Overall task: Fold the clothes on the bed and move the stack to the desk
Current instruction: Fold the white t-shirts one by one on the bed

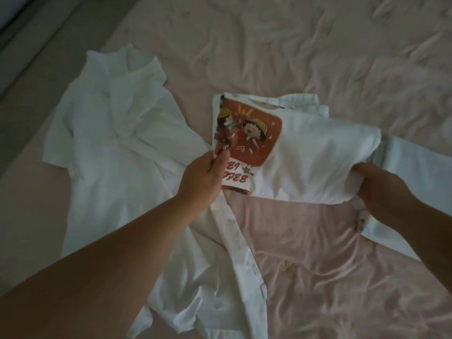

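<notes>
- Left hand pinches the printed T-shirt at its left edge.
- Right hand grips its right fold, fingers seemingly tucked underneath.
- White shirt lies spread on the bed.

3 white garments, 2 hands, 1 bed.
</notes>
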